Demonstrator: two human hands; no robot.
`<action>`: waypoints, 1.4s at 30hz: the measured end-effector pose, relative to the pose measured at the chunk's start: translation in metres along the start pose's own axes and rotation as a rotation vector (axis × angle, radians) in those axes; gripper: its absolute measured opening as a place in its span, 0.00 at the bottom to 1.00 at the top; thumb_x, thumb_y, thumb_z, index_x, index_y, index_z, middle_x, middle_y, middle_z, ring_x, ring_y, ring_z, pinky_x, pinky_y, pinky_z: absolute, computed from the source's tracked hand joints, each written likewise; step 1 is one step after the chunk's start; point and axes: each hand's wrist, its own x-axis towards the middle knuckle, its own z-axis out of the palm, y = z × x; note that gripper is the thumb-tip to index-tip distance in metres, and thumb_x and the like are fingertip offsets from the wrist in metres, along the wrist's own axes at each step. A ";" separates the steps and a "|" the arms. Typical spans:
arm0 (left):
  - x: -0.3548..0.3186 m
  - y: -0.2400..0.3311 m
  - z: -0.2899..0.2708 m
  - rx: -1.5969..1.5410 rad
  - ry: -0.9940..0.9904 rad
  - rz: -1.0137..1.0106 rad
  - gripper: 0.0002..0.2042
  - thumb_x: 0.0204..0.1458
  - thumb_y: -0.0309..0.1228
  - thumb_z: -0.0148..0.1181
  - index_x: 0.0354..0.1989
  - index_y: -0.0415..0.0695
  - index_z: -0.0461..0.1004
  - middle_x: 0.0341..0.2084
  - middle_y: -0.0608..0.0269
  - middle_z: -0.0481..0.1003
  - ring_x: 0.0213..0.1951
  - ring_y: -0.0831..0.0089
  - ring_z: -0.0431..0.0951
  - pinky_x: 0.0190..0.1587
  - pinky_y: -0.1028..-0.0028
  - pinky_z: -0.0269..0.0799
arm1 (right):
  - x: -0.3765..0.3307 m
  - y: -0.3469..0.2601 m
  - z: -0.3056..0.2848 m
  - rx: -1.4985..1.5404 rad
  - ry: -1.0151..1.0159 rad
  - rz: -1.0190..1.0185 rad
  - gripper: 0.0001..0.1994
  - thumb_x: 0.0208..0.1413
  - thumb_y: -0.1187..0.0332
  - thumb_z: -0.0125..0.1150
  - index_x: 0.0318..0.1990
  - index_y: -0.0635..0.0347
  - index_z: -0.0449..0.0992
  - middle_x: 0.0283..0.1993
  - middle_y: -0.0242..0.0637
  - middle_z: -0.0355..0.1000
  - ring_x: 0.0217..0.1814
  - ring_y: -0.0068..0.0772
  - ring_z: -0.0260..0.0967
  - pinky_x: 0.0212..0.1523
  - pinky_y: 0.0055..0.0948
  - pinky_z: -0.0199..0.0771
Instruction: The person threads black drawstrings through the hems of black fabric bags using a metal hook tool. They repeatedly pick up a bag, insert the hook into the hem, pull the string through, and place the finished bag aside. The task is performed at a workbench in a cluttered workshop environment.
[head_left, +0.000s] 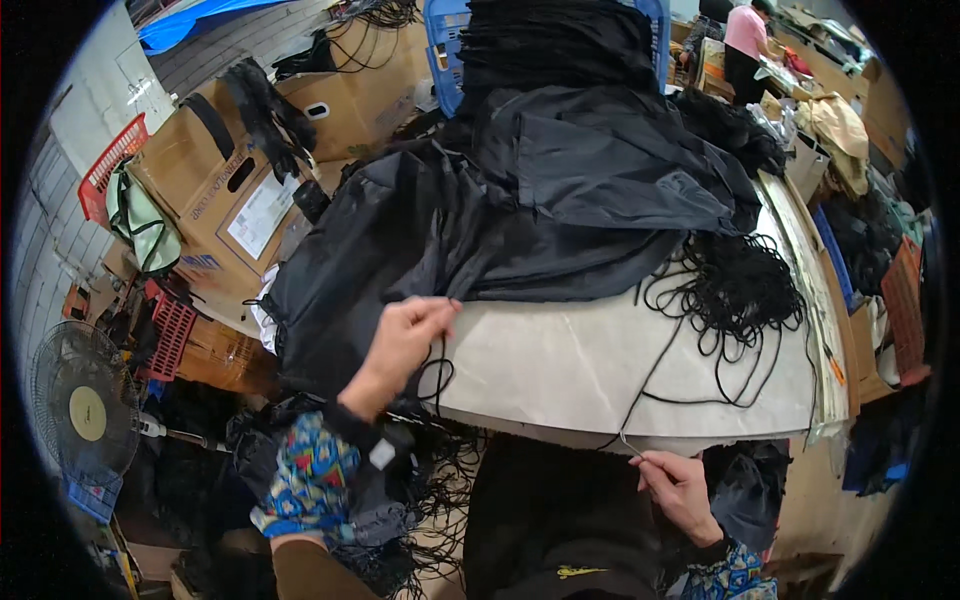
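Across the table lies a heap of thin black fabric pieces (pixel 600 240). At the near edge of this heap my left hand (pixel 405 340) is closed in a pinch on the black fabric, and a loop of black cord (pixel 445 375) hangs just under its fingers. My right hand (pixel 680 488), lower right by the table's front edge, pinches a thin metal rod (pixel 627 440). A black cord (pixel 650 375) runs from near the rod's tip toward a tangled pile of black cord (pixel 745 290) on the right.
The pale tabletop (pixel 540 370) has a curved front edge. Behind the heap stands a blue plastic basket (pixel 440 60) with stacked black fabric. Cardboard boxes (pixel 205 205) and a fan (pixel 87 412) are at left. A person in pink (pixel 745 40) stands far right.
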 end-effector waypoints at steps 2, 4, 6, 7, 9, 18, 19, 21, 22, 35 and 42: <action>-0.039 0.020 0.043 -0.344 -0.064 -0.146 0.11 0.55 0.23 0.56 0.42 0.26 0.74 0.26 0.59 0.76 0.30 0.76 0.75 0.37 0.78 0.71 | 0.001 -0.012 0.000 -0.032 0.043 -0.054 0.06 0.55 0.77 0.57 0.39 0.69 0.77 0.23 0.36 0.72 0.23 0.19 0.68 0.26 0.20 0.68; -0.079 0.022 0.076 -0.424 -0.063 -0.188 0.11 0.55 0.22 0.55 0.42 0.27 0.74 0.27 0.59 0.75 0.30 0.76 0.75 0.37 0.78 0.73 | 0.010 -0.015 0.007 -0.060 0.017 -0.220 0.06 0.55 0.76 0.58 0.39 0.68 0.77 0.24 0.38 0.72 0.23 0.22 0.69 0.26 0.20 0.68; -0.109 0.016 0.107 -0.448 -0.041 -0.160 0.11 0.57 0.23 0.53 0.43 0.28 0.74 0.29 0.60 0.74 0.30 0.76 0.74 0.36 0.78 0.73 | 0.014 -0.020 0.015 -0.072 -0.028 -0.284 0.07 0.55 0.76 0.58 0.40 0.66 0.77 0.25 0.38 0.73 0.23 0.24 0.69 0.26 0.21 0.68; -0.117 0.016 0.119 -0.412 -0.046 -0.093 0.11 0.58 0.24 0.52 0.43 0.29 0.74 0.30 0.60 0.73 0.30 0.76 0.74 0.35 0.78 0.73 | 0.012 -0.024 0.016 -0.058 -0.040 -0.286 0.07 0.55 0.76 0.58 0.40 0.66 0.77 0.25 0.38 0.73 0.23 0.24 0.69 0.26 0.21 0.69; -0.129 0.020 0.133 -0.348 -0.106 -0.090 0.10 0.59 0.25 0.51 0.43 0.32 0.74 0.31 0.64 0.72 0.26 0.81 0.71 0.32 0.81 0.68 | 0.007 -0.023 0.015 -0.051 -0.055 -0.281 0.07 0.55 0.76 0.58 0.40 0.65 0.77 0.26 0.38 0.73 0.24 0.24 0.69 0.26 0.22 0.69; -0.137 0.030 0.146 0.011 -0.164 0.120 0.07 0.55 0.24 0.54 0.37 0.34 0.76 0.26 0.62 0.71 0.25 0.78 0.70 0.28 0.79 0.65 | -0.002 -0.001 0.012 -0.072 -0.019 -0.360 0.08 0.53 0.75 0.60 0.40 0.65 0.76 0.28 0.42 0.73 0.24 0.32 0.70 0.26 0.26 0.70; -0.137 0.033 0.147 0.025 -0.161 0.132 0.06 0.55 0.24 0.54 0.36 0.34 0.76 0.25 0.61 0.71 0.25 0.77 0.70 0.28 0.79 0.65 | -0.003 -0.002 0.011 -0.079 -0.036 -0.340 0.08 0.53 0.75 0.60 0.40 0.65 0.76 0.28 0.42 0.73 0.24 0.32 0.70 0.26 0.27 0.70; -0.136 0.034 0.147 0.049 -0.167 0.145 0.07 0.55 0.23 0.54 0.37 0.34 0.76 0.25 0.62 0.71 0.25 0.79 0.70 0.28 0.80 0.65 | -0.004 -0.004 0.008 -0.093 -0.073 -0.299 0.08 0.53 0.75 0.60 0.40 0.65 0.76 0.27 0.42 0.73 0.24 0.32 0.70 0.26 0.27 0.70; -0.135 0.032 0.147 0.060 -0.175 0.146 0.07 0.55 0.24 0.54 0.39 0.34 0.76 0.25 0.63 0.72 0.25 0.80 0.70 0.27 0.81 0.65 | -0.005 -0.004 0.008 -0.100 -0.074 -0.302 0.08 0.53 0.74 0.60 0.40 0.65 0.76 0.27 0.42 0.73 0.24 0.33 0.70 0.26 0.27 0.70; -0.149 0.034 0.168 -0.652 -0.122 -0.340 0.07 0.59 0.30 0.52 0.37 0.38 0.71 0.24 0.65 0.73 0.20 0.82 0.71 0.18 0.83 0.64 | -0.016 -0.006 -0.011 -0.412 -0.196 -0.567 0.08 0.49 0.74 0.62 0.38 0.60 0.76 0.24 0.40 0.68 0.22 0.40 0.68 0.22 0.31 0.67; -0.151 0.022 0.274 -0.736 -0.312 -0.297 0.07 0.59 0.33 0.53 0.37 0.42 0.71 0.23 0.72 0.69 0.23 0.87 0.65 0.24 0.84 0.61 | -0.053 -0.036 -0.034 0.027 0.183 -0.734 0.04 0.48 0.69 0.57 0.32 0.57 0.72 0.46 0.41 0.63 0.51 0.43 0.58 0.54 0.39 0.56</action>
